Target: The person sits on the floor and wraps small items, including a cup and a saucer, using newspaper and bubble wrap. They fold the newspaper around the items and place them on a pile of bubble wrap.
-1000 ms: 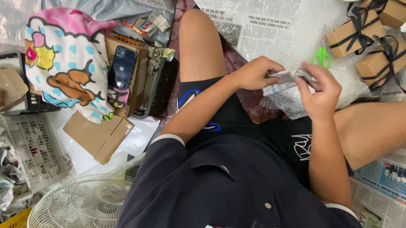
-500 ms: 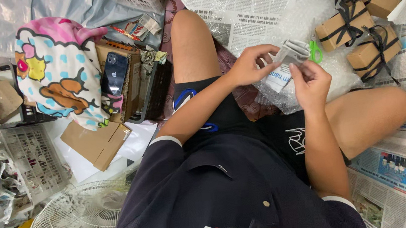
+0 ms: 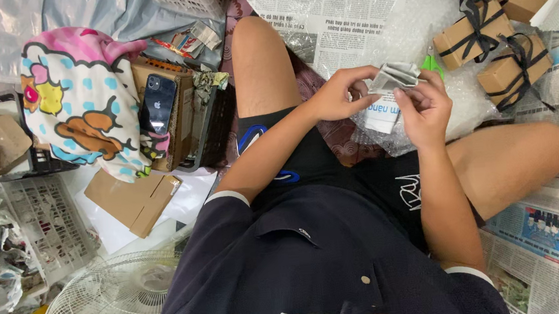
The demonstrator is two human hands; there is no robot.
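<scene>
Between both hands, a folded piece of newspaper (image 3: 395,76) is being held above the lap: the left hand (image 3: 340,94) is pinching its near edge with thumb and fingers, while the right hand (image 3: 425,107) is gripping its far side, fingers curled. Just beneath the hands, a white tube (image 3: 381,111) is lying on bubble wrap (image 3: 463,97). Beyond the right hand, three brown boxes tied with black ribbon (image 3: 468,39) are sitting on newspaper sheets (image 3: 328,18) covering the floor.
</scene>
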